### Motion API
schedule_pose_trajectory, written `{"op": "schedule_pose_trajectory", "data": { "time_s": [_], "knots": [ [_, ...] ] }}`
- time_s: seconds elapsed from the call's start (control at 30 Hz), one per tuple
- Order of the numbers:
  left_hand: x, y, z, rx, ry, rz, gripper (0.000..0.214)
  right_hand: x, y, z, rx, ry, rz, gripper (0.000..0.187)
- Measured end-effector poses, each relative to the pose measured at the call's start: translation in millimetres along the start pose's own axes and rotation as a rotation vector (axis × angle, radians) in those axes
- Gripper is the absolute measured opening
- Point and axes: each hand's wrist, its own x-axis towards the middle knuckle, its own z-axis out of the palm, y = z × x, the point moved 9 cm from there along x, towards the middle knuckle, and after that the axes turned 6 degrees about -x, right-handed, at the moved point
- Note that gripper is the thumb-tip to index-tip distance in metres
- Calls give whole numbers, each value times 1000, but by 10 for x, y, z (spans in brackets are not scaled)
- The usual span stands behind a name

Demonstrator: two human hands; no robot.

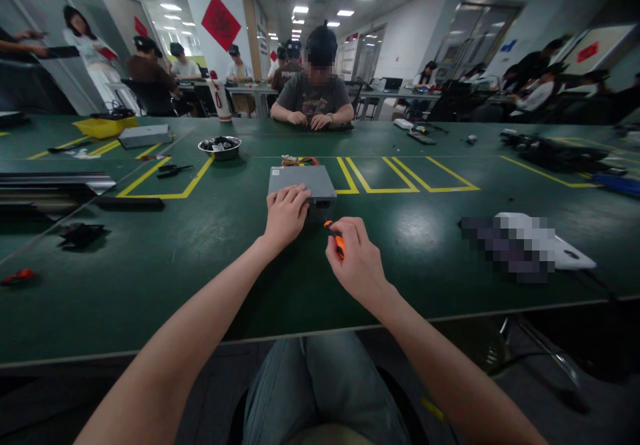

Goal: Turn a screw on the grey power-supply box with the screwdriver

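The gray metal box [300,182] in the middle of the frame stays put best if the left hand [285,215] presses flat on it, fingers spread, while the right hand [353,262], closed tight on the orange screwdriver [338,242], keeps the tip straight.

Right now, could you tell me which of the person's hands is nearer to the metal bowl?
Left. The left hand rests on the grey box, below and right of the metal bowl; the right hand is farther right, gripping an orange-handled tool.

Both forearms are bare to the elbow, no sleeves visible. The left hand [286,213] and right hand [354,260] carry no gloves, rings or watch. Faded blue-grey denim trousers [320,392] cover the lap and thighs.
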Motion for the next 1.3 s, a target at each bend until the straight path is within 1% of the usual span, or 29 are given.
{"op": "schedule_pose_trajectory", "data": {
  "time_s": [0.1,0.2,0.23,0.3,0.37,0.43,0.53,0.6,0.67,0.77,0.87,0.93,1.0,1.03,1.1,1.13,1.23,1.3],
  "knots": [
    [-68,28,-60,-5,11,20,24,-70,-33,-67,-3,20,10,14],
    [-103,33,-81,0,19,24,24,-104,-49,-85,10,13,28,8],
    [-107,32,-82,0,20,22,24,-108,-50,-86,3,7,42,10],
    [-108,30,-82,-4,25,16,24,-114,-41,-74,-42,-27,89,19],
    [-106,30,-83,-15,29,12,24,-126,-27,-38,-111,-91,147,27],
    [-105,36,-79,-28,25,17,25,-145,-30,5,-155,-152,186,27],
    [-105,34,-81,-30,32,23,25,-172,-84,58,-150,-178,185,23],
    [-106,28,-84,-29,42,24,25,-192,-129,91,-146,-177,161,19],
    [-106,21,-82,-30,45,22,25,-209,-160,90,-141,-149,139,17],
    [-108,21,-80,-34,46,22,26,-213,-184,41,-115,-88,105,14],
    [-107,19,-75,-37,39,13,26,-190,-152,-16,-42,-40,111,12],
    [-107,16,-75,-37,37,6,26,-175,-108,-42,-10,-25,145,21],
    [-106,19,-81,-40,38,7,26,-171,-69,-36,-26,-52,177,32],
    [-105,22,-81,-44,35,8,26,-174,-52,-21,-49,-80,191,34],
    [-104,16,-80,-55,27,0,27,-187,-24,-3,-74,-116,206,31],
    [-103,14,-77,-54,21,-5,27,-193,-6,-19,-78,-99,217,29],
    [-96,14,-56,-40,0,-12,28,-200,-12,-6,-40,-75,194,23],
    [-88,11,-39,-29,-6,-20,28,-193,-49,11,-53,-60,144,17]
  ]
}}
